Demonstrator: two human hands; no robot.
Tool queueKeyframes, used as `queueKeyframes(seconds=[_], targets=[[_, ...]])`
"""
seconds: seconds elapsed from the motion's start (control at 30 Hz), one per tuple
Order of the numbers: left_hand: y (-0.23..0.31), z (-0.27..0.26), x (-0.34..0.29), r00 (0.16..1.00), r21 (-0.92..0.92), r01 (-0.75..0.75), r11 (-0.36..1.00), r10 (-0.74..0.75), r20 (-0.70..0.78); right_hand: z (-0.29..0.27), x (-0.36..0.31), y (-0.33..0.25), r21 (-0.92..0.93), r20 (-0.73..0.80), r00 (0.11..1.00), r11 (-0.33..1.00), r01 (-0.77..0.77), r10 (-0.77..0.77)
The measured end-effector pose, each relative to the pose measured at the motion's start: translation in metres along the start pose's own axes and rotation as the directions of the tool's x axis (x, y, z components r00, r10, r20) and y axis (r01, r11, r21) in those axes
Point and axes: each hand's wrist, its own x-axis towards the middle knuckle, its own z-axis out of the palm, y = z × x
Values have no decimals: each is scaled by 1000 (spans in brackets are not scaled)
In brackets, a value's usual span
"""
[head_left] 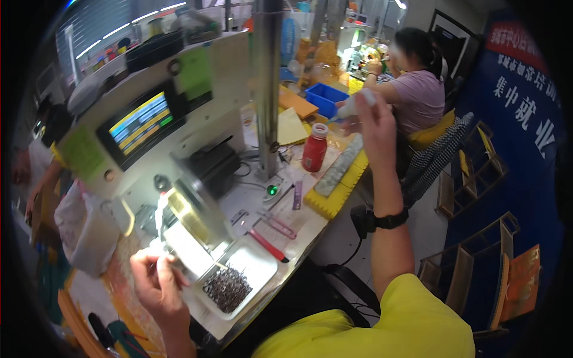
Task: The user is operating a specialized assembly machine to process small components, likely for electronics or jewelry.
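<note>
My left hand is at the brightly lit work area of a bench machine, its thumb and fingers pinched together. Glare and blur hide whatever lies between those fingertips. Raised at the upper right, my right hand grips a small white squeeze bottle with a bluish tip pointing left. A red bottle with a white cap stands on the bench below it. Beside my left hand sits a white tray holding a pile of small dark parts.
A red-handled tool and pink tweezers lie behind the tray. A grey strip rests on a yellow board. A metal post rises behind. A blue bin and a seated co-worker are farther back.
</note>
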Motion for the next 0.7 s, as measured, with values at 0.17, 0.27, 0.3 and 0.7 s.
queueKeyframes(seconds=[0.17, 0.27, 0.3, 0.7], targets=[[2, 9, -1, 998, 53, -57, 997, 59, -27, 4, 17, 30, -150, 22, 1000, 989, 21, -18], [1, 6, -2, 998, 59, -54, 997, 55, -20, 4, 20, 45, -257, 95, 995, 965, 54, -30], [2, 7, -2, 997, 57, -68, 996, 69, -25, 6, 19, 47, -350, 142, 990, 936, 40, 11], [2, 19, -9, 951, 172, -303, 937, 309, -8, 2, -6, 16, -693, 12, 986, 709, 127, -166]])
